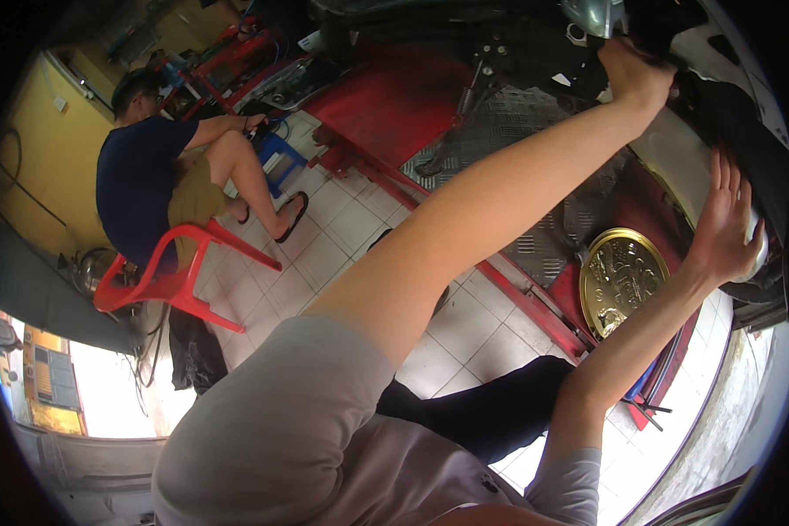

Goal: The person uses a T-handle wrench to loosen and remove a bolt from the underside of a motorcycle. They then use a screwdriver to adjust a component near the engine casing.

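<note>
My left hand (636, 83) reaches up at the upper right into the dark vehicle bodywork (684, 35), next to a silver rounded part (592, 13); its fingers are mostly hidden. Lower down, my right hand (728, 223) rests with straightened fingers against a black and pale grey body panel (754, 131). Beneath it, a gold oval tray (622, 285) with raised shapes lies on a red and steel-plate platform (377, 96).
Another person (140, 184) sits at left on a red plastic chair (114, 289), near a blue stool (285, 158). Behind are a red rack (219, 61) and a yellow wall (48, 149). White floor tiles (342, 228) lie below.
</note>
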### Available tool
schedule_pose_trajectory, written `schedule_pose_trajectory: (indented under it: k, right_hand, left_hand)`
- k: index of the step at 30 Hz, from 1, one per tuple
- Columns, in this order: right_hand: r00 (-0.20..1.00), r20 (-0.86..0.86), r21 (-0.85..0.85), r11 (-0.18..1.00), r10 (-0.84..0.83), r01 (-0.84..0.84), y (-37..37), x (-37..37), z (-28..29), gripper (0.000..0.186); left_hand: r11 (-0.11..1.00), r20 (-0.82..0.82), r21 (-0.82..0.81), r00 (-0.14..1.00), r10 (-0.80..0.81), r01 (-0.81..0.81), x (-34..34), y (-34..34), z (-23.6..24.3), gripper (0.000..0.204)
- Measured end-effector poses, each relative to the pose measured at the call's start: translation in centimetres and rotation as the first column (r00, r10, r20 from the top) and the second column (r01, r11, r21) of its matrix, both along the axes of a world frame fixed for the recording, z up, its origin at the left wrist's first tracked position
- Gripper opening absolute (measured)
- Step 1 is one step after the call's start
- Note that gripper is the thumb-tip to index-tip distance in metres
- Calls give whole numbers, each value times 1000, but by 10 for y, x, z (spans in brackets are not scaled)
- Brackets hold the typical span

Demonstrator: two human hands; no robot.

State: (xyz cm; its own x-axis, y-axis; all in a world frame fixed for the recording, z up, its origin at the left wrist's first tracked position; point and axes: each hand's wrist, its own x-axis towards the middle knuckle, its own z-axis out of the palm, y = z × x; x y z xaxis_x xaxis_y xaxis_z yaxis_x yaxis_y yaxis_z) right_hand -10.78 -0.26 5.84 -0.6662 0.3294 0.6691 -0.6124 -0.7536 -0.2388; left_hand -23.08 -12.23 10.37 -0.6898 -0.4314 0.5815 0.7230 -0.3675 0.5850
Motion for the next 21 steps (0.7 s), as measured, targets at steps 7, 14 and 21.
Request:
schedule_pose_trajectory:
  k: [7, 14, 21]
  right_hand:
    - [997, -52, -59, 997, 48, -51, 5, -10, -12, 47]
    - [999, -31, -67, 998, 18, -20, 6, -4, -9, 37]
    - [998, -47, -68, 996, 50, -53, 5, -3, -9, 27]
  left_hand:
    - [940, 204, -172, 944, -260, 296, 11, -21, 4, 12]
    - [839, 225, 61, 811, -540, 541, -17, -13, -2, 8]
    - [845, 307, 15, 801, -513, 535, -5, -16, 1, 12]
